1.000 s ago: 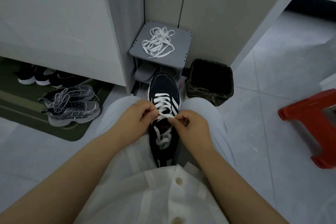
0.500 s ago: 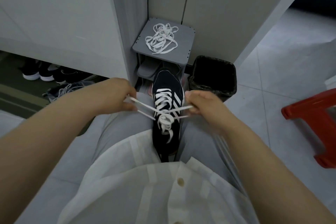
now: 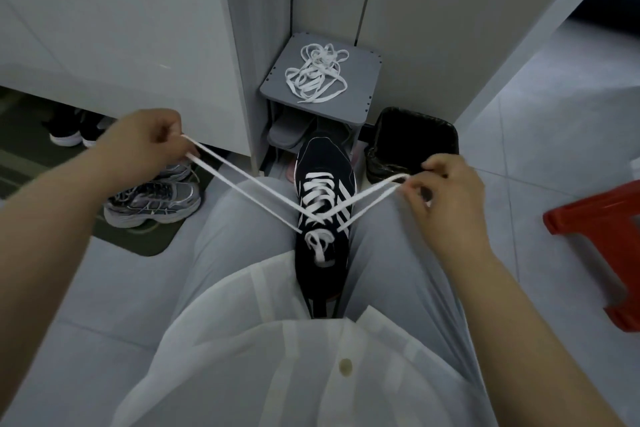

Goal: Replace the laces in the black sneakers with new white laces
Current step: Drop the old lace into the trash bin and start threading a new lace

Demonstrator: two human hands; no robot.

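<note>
The black sneaker (image 3: pixel 323 163) was wedged between the knees, toe pointed to 12 o'clock, heel hidden under the shirt hem. A white lace (image 3: pixel 320 218) was threaded through it and drawn taut in a V: one strand was pinched in the curled fingers of the left hand (image 3: pixel 138 146) at 10 o'clock, the other between thumb and fingertips of the right hand (image 3: pixel 446 198) at 2 o'clock. Open tile was left on the right, bounded at 3 o'clock by a red stool (image 3: pixel 602 229). At 9 o'clock silver sneakers (image 3: pixel 152 201) were set on a mat (image 3: pixel 138 243) edge. Farther off at 12 o'clock, a grey rack (image 3: pixel 360 94) carried loose laces (image 3: pixel 317 75), with a black bin (image 3: pixel 415 135) just beside its right edge.
</note>
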